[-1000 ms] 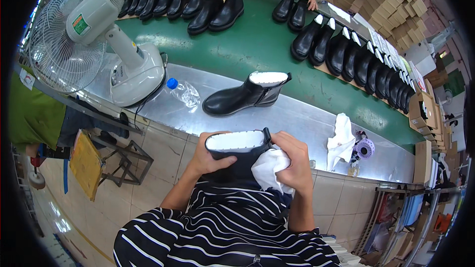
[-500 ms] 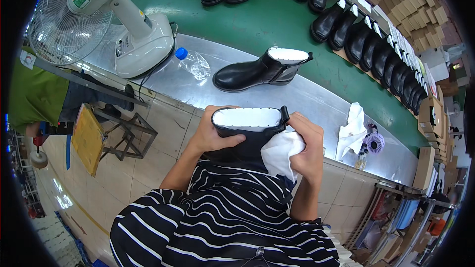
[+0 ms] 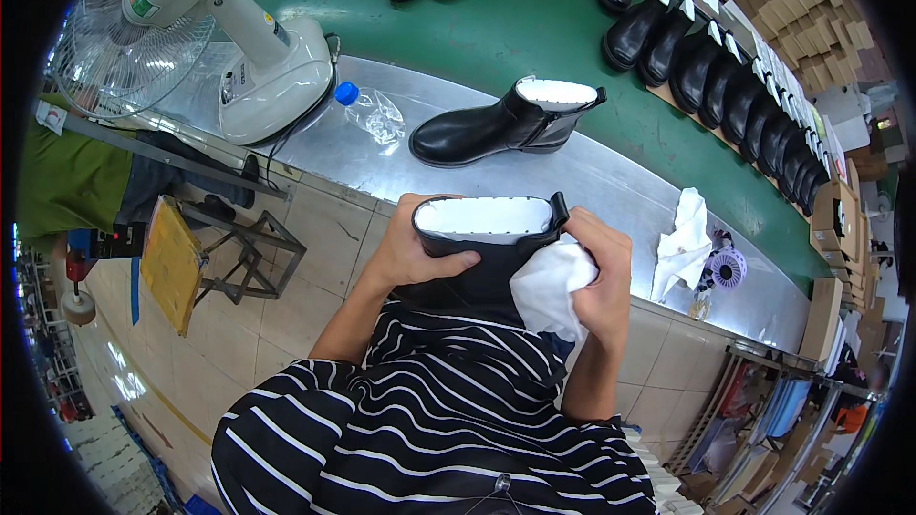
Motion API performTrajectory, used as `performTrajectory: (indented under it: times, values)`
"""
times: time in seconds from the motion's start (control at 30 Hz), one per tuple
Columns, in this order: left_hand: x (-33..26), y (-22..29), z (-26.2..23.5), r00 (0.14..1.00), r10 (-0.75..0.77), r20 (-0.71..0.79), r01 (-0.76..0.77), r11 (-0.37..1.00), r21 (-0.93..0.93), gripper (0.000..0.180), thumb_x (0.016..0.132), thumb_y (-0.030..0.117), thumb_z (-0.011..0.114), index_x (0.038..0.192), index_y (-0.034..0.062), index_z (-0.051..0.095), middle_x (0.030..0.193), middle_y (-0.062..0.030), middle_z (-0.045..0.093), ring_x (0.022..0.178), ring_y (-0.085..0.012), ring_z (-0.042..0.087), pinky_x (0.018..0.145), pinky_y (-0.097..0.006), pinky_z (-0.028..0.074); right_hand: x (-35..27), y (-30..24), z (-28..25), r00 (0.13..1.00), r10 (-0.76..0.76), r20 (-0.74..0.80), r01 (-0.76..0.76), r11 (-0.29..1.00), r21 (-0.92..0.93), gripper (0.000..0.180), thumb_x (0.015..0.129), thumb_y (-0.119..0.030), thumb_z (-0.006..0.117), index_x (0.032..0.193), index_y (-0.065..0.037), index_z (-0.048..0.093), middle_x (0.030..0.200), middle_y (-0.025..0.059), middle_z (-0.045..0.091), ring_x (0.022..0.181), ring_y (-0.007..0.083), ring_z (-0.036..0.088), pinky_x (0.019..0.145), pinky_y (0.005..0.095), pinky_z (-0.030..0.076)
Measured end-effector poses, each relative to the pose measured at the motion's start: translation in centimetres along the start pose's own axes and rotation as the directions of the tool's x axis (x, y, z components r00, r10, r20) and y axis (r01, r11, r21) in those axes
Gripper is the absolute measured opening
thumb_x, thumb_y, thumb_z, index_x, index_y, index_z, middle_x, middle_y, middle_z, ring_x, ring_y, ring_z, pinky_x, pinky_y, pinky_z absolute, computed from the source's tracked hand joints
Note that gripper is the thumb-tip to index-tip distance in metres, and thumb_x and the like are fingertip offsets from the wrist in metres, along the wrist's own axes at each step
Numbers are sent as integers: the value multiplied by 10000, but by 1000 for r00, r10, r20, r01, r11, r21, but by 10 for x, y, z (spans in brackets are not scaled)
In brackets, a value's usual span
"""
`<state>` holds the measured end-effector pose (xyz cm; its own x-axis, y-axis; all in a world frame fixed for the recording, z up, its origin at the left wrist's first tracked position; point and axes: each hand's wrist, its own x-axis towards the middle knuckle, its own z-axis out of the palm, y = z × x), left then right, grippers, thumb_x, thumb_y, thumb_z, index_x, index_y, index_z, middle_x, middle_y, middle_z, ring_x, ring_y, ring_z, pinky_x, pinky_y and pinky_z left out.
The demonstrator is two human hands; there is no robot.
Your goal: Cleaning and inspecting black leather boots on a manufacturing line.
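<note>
A black ankle boot [image 3: 458,277] with white stuffing in its opening is held upright against my striped top. My left hand [image 3: 410,253] grips its left side, the thumb lying across the shaft. My right hand [image 3: 603,272] is closed around a white cloth [image 3: 553,281], which presses on the boot's right side near the pull tab. The boot's lower part blends into the dark fabric and is hard to make out. Beyond my hands, a second black ankle boot [image 3: 468,136], also stuffed with white, lies with its toe to the left on the metal ledge [image 3: 630,186].
A fan [image 3: 277,86] and a clear bottle with a blue cap [image 3: 377,119] stand at the left. Another white cloth [image 3: 682,238] and a small purple fan [image 3: 728,269] lie at the right. Rows of boots [image 3: 730,95] line the green belt [image 3: 401,38]. A yellow-topped stool [image 3: 172,267] stands left.
The white cloth and my right hand have shifted slightly on the boot's right side. The view has tilted a little. Both hands keep their holds.
</note>
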<state>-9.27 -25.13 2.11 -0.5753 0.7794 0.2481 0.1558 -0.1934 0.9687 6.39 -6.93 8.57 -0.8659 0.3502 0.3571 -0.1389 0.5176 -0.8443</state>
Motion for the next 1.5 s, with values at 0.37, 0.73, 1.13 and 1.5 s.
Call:
performTrajectory:
  times: [0.37,0.73,1.13,1.5]
  values:
    - [2,-11,-5,1000,-12,25,21,918,-396,643,842,431,743,1222,-45,539,1092,-151,661,959,-241,667,852,-348,530,-17,-42,5,997,-38,67,33,996,82,632,613,-157,711,1206,57,671,852,151,694,745,245,660,693,326,496]
    - [18,23,33,857,-1,515,480,366,-797,535,926,525,533,1003,-4,522,779,-152,605,697,-255,615,663,-339,502,14,-37,19,990,-8,141,-26,971,238,627,677,-40,732,1294,-11,624,1241,149,642,857,137,644,669,258,518]
    - [15,29,33,860,-25,509,422,595,-684,574,907,556,536,1000,-10,532,784,-146,609,696,-244,616,658,-334,499,16,-31,23,981,-146,129,107,957,268,580,621,-28,700,1181,-176,734,1164,88,673,746,215,627,708,306,529]
    - [-3,37,30,892,-76,446,331,783,-526,610,889,585,539,998,-15,541,789,-141,612,695,-235,616,653,-329,495,20,-30,22,989,-18,146,-24,958,285,555,616,-5,691,1160,-103,746,1173,156,664,1026,259,661,887,354,501]
